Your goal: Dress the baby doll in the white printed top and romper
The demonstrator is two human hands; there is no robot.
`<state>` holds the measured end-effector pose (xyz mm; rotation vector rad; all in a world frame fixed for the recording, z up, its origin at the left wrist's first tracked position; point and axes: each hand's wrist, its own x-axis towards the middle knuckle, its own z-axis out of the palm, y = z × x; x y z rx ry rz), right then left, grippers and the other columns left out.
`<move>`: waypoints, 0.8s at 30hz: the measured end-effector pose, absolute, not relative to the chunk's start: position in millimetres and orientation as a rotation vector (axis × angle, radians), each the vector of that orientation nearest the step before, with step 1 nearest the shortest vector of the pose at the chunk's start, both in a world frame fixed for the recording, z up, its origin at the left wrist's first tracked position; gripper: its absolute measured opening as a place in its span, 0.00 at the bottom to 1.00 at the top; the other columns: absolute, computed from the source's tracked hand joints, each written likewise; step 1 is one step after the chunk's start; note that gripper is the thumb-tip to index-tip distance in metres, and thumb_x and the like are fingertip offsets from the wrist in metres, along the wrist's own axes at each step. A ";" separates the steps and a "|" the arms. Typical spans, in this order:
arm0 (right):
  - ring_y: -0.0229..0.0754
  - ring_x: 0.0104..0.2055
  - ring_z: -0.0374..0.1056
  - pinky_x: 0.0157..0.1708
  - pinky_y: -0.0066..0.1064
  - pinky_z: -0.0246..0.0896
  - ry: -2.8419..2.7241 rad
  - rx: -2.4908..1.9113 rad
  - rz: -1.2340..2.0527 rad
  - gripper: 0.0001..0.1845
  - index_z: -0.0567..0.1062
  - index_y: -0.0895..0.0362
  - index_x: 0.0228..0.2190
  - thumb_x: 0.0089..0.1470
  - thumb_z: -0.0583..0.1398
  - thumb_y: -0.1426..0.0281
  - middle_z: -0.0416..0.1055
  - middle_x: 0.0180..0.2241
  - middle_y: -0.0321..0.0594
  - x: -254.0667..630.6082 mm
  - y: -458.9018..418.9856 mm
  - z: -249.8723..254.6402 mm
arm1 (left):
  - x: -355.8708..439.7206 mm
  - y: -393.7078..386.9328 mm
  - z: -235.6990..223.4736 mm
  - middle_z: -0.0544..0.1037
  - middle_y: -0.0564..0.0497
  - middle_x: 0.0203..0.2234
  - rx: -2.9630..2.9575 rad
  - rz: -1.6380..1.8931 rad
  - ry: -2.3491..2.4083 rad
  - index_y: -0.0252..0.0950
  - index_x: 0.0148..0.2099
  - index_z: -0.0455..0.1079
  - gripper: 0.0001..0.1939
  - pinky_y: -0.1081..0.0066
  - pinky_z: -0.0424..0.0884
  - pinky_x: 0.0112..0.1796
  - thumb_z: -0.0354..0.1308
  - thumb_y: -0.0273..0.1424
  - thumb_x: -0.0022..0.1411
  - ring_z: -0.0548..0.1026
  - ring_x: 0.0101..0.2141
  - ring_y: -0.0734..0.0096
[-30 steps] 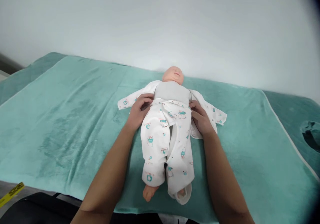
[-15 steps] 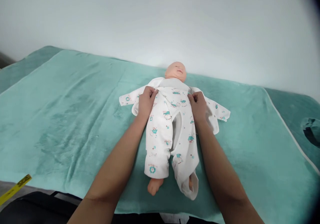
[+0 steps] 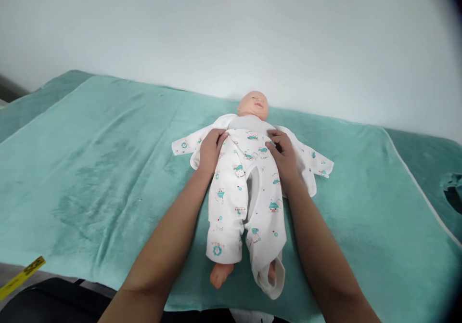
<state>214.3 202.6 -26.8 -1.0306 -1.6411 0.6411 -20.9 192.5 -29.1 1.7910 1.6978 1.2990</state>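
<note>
Trousers [image 3: 226, 195] lie front up over the legs and belly of the doll [image 3: 253, 104], between the two sets of fingers, with the waistband drawn high on the grey top [image 3: 247, 122]. Just beside one end of that band, the left hand [image 3: 210, 150] has its thumb and fingertips close together at the edge; whether cloth is caught between them, I cannot tell. At the other end the right hand [image 3: 285, 157] rests on the print, thumb and fingertips a little apart, the thumb lower on the front than the fingers. Outside both hands the jacket [image 3: 319, 164] spreads open under the doll, sleeves reaching away from the fingers over the green sheet [image 3: 119, 169]. The step in hand looks to be setting the waistband around the body — a judgement from where the fingertips sit. A fold slants down from the left fingers, so that side seems less smooth. From here, a next move would call for a light, even hold at both ends of the band, a flattening of that fold, and care not to drag the jacket along. Well below the left fingers, one bare foot [image 3: 221, 275] shows past its cuff; below the right ones, the other cuff [image 3: 277, 289] hangs loose around the foot — that leg would need its own straightening.
</note>
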 end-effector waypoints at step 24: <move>0.41 0.34 0.63 0.38 0.34 0.58 -1.554 -1.438 0.483 0.09 0.68 0.53 0.34 0.57 0.57 0.60 0.70 0.32 0.35 206.9 227.9 -26.8 | -20.7 220.0 -42.7 0.77 0.42 0.51 1.973 1.235 2.169 0.37 0.42 0.70 0.09 0.55 0.60 0.56 0.51 0.34 0.70 0.72 0.53 0.56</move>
